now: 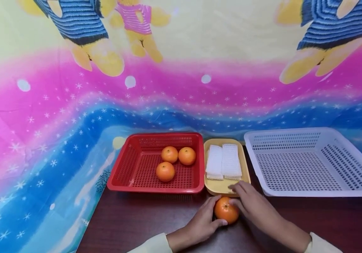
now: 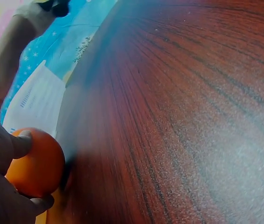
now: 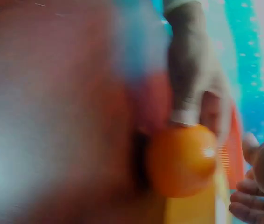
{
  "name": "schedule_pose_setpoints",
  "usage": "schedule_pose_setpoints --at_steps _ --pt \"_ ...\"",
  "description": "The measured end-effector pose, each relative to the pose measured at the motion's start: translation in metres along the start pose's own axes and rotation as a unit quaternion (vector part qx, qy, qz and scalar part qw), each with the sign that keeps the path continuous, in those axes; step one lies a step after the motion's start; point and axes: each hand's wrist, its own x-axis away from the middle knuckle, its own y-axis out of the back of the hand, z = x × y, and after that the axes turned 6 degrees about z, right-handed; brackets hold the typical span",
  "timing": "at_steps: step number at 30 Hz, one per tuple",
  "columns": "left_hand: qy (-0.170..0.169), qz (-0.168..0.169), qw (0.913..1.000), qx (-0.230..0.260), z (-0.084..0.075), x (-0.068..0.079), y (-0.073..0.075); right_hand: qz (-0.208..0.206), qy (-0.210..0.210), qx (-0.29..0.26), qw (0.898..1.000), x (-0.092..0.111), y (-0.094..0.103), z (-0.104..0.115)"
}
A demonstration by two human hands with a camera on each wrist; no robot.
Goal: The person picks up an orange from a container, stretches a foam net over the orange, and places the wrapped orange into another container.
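An orange (image 1: 226, 211) is at the table's front, below a yellow tray (image 1: 220, 191). My left hand (image 1: 202, 219) grips it from the left, with the thumb in front and the fingers behind. The left wrist view shows the same orange (image 2: 38, 163) between thumb and fingers. My right hand (image 1: 256, 207) is at the orange's right side, its fingertips over the tray's front edge. In the blurred right wrist view, the right hand (image 3: 260, 179) appears apart from the orange (image 3: 183, 161), with fingers loosely bent and nothing in them. White foam net sleeves (image 1: 223, 161) lie in the tray.
A red basket (image 1: 155, 189) with 3 oranges (image 1: 165, 172) stands left of the tray. To its right is a white basket (image 1: 310, 193). A patterned cloth (image 1: 174, 88) hangs behind the dark wooden table (image 1: 130, 218).
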Motion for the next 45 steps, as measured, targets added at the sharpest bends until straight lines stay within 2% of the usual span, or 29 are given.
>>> schedule_pose_setpoints --at_steps 4,9,12,14,18,20,22,31,40,42,45 --pt "0.013 -0.003 0.9998 0.012 0.001 0.001 0.0 -0.012 -0.028 0.018 0.999 -0.033 0.008 -0.009" --pt "0.014 -0.003 0.9998 0.013 0.002 0.001 0.0 0.014 -0.089 0.043 0.995 -0.078 0.004 -0.033" --pt "0.011 -0.001 0.9999 0.013 0.002 0.0 0.0 0.044 -0.129 0.053 0.989 -0.099 0.0 -0.047" --pt "0.013 0.002 0.9997 0.018 0.001 -0.001 0.001 0.078 -0.159 0.045 0.983 -0.109 -0.001 -0.052" --pt "0.023 0.006 0.9993 0.029 0.0 -0.001 0.001 0.156 -0.228 0.001 0.961 -0.123 -0.002 -0.056" --pt "0.024 0.006 0.9992 0.032 0.0 -0.001 0.001 0.184 -0.257 -0.026 0.948 -0.128 -0.004 -0.058" --pt "0.024 0.007 0.9991 0.033 0.001 -0.001 0.001 0.193 -0.272 -0.047 0.942 -0.131 -0.006 -0.061" --pt "0.01 0.01 0.9997 0.019 0.001 -0.001 0.002 0.152 -0.327 -0.157 0.919 -0.136 -0.008 -0.071" --pt "0.009 0.015 0.9992 0.035 0.002 0.0 0.003 0.157 -0.342 -0.167 0.911 -0.137 -0.001 -0.073" --pt "0.006 0.015 0.9993 0.033 0.004 0.0 0.003 0.152 -0.342 -0.172 0.911 -0.138 0.005 -0.07" --pt "-0.002 0.012 0.9996 0.026 0.006 0.001 0.004 0.14 -0.332 -0.171 0.917 -0.139 0.014 -0.068"
